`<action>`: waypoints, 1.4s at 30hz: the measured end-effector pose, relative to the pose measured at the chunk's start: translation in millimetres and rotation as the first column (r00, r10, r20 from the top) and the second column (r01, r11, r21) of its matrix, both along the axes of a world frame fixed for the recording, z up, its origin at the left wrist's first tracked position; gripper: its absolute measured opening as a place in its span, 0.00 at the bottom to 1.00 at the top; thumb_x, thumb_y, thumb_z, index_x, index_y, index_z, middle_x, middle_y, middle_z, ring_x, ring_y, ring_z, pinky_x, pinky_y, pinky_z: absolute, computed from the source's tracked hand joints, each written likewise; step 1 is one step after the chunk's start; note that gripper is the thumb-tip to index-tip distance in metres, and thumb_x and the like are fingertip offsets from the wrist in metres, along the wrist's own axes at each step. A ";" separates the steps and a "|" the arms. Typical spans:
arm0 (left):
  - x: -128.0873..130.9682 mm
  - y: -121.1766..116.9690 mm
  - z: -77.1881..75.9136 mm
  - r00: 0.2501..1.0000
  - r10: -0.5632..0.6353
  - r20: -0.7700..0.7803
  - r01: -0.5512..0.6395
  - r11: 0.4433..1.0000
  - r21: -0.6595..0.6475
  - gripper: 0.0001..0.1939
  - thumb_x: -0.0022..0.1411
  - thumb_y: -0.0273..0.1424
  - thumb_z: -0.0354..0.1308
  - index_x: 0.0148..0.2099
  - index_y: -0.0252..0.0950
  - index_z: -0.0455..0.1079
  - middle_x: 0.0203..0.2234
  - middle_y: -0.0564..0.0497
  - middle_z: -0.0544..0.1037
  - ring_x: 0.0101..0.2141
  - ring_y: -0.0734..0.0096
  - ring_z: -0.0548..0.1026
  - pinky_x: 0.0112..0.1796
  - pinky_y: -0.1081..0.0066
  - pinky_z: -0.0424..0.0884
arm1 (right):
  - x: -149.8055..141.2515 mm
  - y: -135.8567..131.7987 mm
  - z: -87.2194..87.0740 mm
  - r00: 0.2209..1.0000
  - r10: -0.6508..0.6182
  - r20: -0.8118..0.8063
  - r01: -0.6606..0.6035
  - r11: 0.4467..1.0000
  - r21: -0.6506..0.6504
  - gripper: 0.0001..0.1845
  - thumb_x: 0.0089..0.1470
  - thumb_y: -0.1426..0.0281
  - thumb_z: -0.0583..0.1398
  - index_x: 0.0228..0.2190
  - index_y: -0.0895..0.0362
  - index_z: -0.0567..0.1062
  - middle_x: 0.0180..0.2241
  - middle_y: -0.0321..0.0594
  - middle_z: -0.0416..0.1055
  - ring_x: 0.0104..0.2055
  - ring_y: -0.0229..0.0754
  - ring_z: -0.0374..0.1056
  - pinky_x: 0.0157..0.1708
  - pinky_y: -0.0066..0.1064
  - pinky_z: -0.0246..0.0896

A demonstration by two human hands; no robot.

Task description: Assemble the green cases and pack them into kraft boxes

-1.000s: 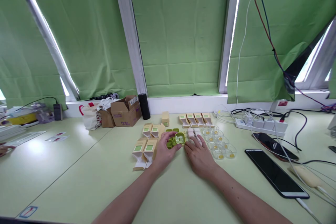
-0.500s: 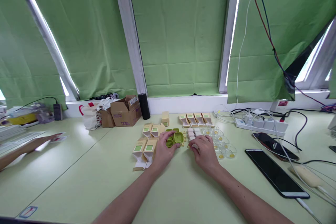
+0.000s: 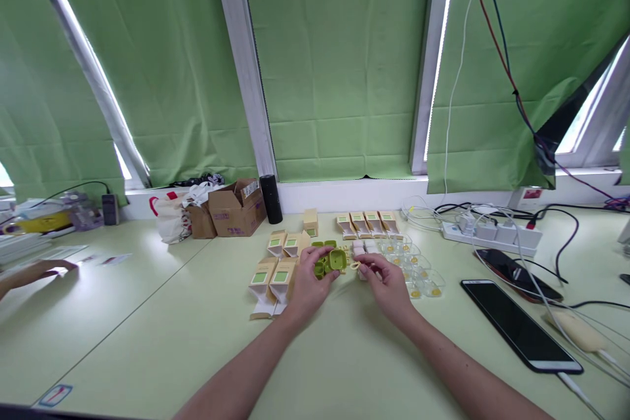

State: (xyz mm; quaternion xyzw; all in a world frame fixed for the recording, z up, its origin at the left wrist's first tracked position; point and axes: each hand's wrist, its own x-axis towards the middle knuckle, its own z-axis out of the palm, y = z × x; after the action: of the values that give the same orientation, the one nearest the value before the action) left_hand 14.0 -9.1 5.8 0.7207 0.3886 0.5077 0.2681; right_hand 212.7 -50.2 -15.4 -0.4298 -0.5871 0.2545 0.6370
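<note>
My left hand [image 3: 311, 279] is closed on a small green plastic case [image 3: 337, 260], whose square hollow faces up. Between the thumb and forefinger of my right hand [image 3: 386, 282] is a small pale yellow ring [image 3: 355, 266], just right of the case. More green cases [image 3: 319, 268] lie close behind my left fingers. Small white and pink blocks [image 3: 358, 247] sit beyond my right fingertips, partly covered by them. To the right of that hand stand several clear plastic cups [image 3: 433, 283] with yellow bottoms. Opened cardboard boxes [image 3: 263, 275] with green labels lie left of my left hand.
More small boxes [image 3: 368, 224] line the back. A brown carton [image 3: 236, 210], a black cylinder [image 3: 270, 199] and a bag [image 3: 170, 220] stand back left. Phones [image 3: 522, 325], cables and a power strip [image 3: 492, 237] occupy the right. Another person's hand [image 3: 42, 273] is far left.
My right hand has lifted slightly off the table, and the yellow ring now shows in its fingertips. The green case has shifted slightly right. The other person's hand has drawn back left.
</note>
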 end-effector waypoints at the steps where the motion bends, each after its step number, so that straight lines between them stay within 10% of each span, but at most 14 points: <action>1: 0.3 -1.0 0.5 1.000 -0.002 -0.004 0.002 1.000 0.005 0.23 0.57 0.25 0.68 0.55 0.45 0.77 0.51 0.47 0.71 0.54 0.59 0.76 0.57 0.59 0.73 | 0.4 0.5 1.2 0.998 0.014 -0.056 -0.016 0.999 -0.036 0.17 0.61 0.53 0.64 0.41 0.52 0.84 0.41 0.46 0.81 0.38 0.48 0.73 0.38 0.37 0.68; 15: 0.8 -4.0 1.8 0.997 -0.010 -0.080 0.010 1.000 -0.002 0.22 0.58 0.25 0.69 0.54 0.45 0.77 0.52 0.47 0.70 0.56 0.57 0.74 0.57 0.58 0.75 | 4.4 2.5 11.7 0.859 0.014 -0.511 -0.150 0.963 -0.225 0.29 0.39 0.44 0.75 0.26 0.57 0.78 0.22 0.34 0.70 0.19 0.32 0.56 0.18 0.26 0.48; 24: 1.6 -5.5 1.9 0.996 -0.013 -0.092 0.014 1.000 0.005 0.22 0.58 0.26 0.69 0.54 0.45 0.76 0.53 0.48 0.70 0.56 0.58 0.75 0.57 0.59 0.74 | 1.5 1.8 11.3 0.877 0.095 -0.471 -0.198 0.965 -0.174 0.28 0.39 0.50 0.77 0.36 0.56 0.82 0.29 0.42 0.79 0.29 0.43 0.73 0.26 0.33 0.71; 42: 1.9 -7.0 -4.8 0.986 -0.050 -0.158 0.076 0.983 0.166 0.23 0.59 0.25 0.69 0.56 0.44 0.76 0.52 0.45 0.70 0.57 0.53 0.72 0.58 0.52 0.74 | -4.5 -5.2 2.3 0.996 0.054 -0.072 -0.055 0.998 -0.009 0.13 0.59 0.58 0.67 0.41 0.53 0.82 0.32 0.40 0.76 0.30 0.42 0.71 0.31 0.34 0.71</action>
State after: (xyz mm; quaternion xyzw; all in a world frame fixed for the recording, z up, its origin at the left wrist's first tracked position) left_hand 15.8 -16.1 1.0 0.7898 0.3398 0.4738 0.1905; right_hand 208.2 -55.4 -13.1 -0.4077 -0.5739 0.2905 0.6481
